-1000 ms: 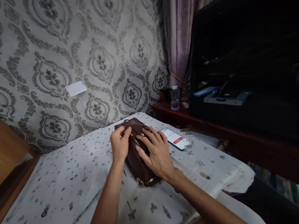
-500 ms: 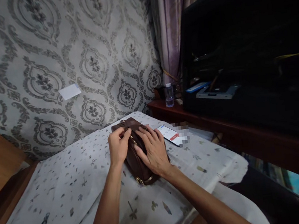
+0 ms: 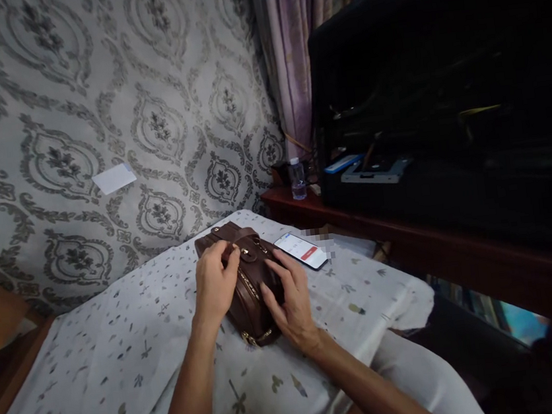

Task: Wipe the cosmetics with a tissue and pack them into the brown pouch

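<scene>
A brown leather handbag point(image 3: 252, 306) lies on the cloth-covered table, with a strap handle and gold-coloured fittings on its top. Along the upper side runs a zipper point(image 3: 249, 283) with gold teeth. At this zipper's far end, my left hand point(image 3: 214, 280) is closed in a pinch; the small part between thumb and fingers is hidden. My right hand point(image 3: 292, 298) rests on the bag's right side, its fingers apart and thumb toward the zipper. Just right of the bag lies a phone point(image 3: 304, 251) with a lit screen.
A patterned white cloth point(image 3: 164, 326) covers the table. Behind rises a papered wall point(image 3: 157, 127) with a white card on it. To the right, a dark red wooden shelf point(image 3: 347, 215) carries a plastic bottle point(image 3: 297, 179) and a large black screen point(image 3: 433, 96).
My right hand has slid back toward me and lifted its fingers off the bag's middle, uncovering the strap and fitting. My left hand stays pinched at the zipper. The view has shifted right.
</scene>
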`<move>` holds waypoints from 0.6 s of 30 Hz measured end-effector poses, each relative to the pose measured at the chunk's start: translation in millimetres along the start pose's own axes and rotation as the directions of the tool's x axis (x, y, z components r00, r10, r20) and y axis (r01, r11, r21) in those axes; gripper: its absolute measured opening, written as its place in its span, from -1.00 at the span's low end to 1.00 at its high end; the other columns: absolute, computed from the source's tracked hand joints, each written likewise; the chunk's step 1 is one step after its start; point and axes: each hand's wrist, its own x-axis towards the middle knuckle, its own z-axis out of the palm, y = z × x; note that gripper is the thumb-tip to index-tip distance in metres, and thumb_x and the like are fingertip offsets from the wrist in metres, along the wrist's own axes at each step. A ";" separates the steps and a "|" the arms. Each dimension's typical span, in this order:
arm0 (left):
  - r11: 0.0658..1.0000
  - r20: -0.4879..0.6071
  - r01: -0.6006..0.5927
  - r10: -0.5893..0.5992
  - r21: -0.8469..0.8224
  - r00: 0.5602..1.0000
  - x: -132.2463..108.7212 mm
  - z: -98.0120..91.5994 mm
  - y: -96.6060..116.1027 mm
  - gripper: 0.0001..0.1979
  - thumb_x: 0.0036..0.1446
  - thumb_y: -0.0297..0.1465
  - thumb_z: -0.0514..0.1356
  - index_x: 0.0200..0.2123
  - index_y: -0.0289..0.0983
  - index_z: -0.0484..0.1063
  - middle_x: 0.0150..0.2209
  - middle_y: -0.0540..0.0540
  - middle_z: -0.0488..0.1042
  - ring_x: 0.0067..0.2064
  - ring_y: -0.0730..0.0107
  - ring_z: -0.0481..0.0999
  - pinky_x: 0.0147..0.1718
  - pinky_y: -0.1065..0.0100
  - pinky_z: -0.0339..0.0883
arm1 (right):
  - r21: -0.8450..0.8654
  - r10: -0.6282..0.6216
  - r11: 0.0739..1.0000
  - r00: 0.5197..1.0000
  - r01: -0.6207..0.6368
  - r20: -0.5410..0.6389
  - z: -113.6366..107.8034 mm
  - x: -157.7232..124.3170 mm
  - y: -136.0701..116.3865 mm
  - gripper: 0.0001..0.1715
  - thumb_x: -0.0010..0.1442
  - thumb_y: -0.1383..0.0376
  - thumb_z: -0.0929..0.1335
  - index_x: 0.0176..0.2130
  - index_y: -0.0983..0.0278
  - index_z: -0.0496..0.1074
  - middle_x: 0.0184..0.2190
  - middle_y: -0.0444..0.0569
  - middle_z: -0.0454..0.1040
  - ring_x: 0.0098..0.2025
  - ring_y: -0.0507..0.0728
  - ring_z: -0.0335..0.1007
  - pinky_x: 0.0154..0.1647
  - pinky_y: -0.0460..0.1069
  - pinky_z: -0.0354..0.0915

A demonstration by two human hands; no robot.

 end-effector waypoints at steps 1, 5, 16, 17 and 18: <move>0.999 -0.026 -0.025 0.026 0.044 0.999 -0.8 0.9 2.3 -0.84 0.22 -0.35 0.11 -0.39 -0.24 0.43 -0.42 -0.04 0.46 -0.33 0.31 0.40 -0.33 0.34 0.20 | 0.007 0.017 1.000 1.000 -0.017 -0.015 -1.1 -3.7 1.8 -0.54 0.30 0.31 0.26 0.19 0.19 0.23 0.19 0.17 0.29 0.24 0.30 0.21 0.19 0.32 0.22; 0.988 -0.089 -0.105 0.116 0.111 0.989 0.2 6.8 13.9 -0.84 0.16 -0.44 0.19 -0.17 -0.19 0.47 -0.27 -0.08 0.51 -0.18 0.19 0.42 -0.18 0.25 0.23 | 0.047 0.036 0.998 0.998 -0.034 -0.052 -3.6 -8.6 6.7 -0.64 0.30 0.38 0.25 0.08 0.17 0.32 0.06 0.13 0.37 0.15 0.27 0.29 0.13 0.29 0.29; 0.993 0.039 -0.096 0.093 0.072 0.995 22.5 28.3 30.1 -0.92 0.18 -0.38 0.20 -0.31 -0.18 0.52 -0.34 -0.06 0.55 -0.31 0.26 0.46 -0.29 0.31 0.25 | 0.288 0.385 0.887 0.922 -0.360 -0.033 -0.1 -7.8 13.7 -0.48 0.34 0.16 0.25 0.23 0.20 0.16 0.18 0.15 0.28 0.24 0.25 0.21 0.24 0.25 0.22; 0.997 0.033 -0.070 0.068 0.044 0.997 22.3 28.9 28.8 -0.91 0.19 -0.36 0.19 -0.33 -0.19 0.50 -0.37 -0.04 0.54 -0.34 0.30 0.45 -0.33 0.34 0.24 | 0.332 0.428 0.853 0.904 -0.402 -0.007 1.2 -8.0 16.0 -0.46 0.34 0.14 0.25 0.24 0.20 0.15 0.18 0.14 0.30 0.23 0.24 0.24 0.24 0.23 0.23; 0.999 0.021 -0.045 0.045 0.015 0.999 21.9 29.4 27.1 -0.89 0.19 -0.35 0.18 -0.36 -0.20 0.48 -0.41 -0.02 0.52 -0.38 0.32 0.44 -0.35 0.36 0.23 | 0.371 0.457 0.823 0.889 -0.431 0.019 2.3 -8.2 18.2 -0.45 0.33 0.12 0.26 0.25 0.20 0.15 0.17 0.13 0.32 0.22 0.23 0.26 0.23 0.22 0.25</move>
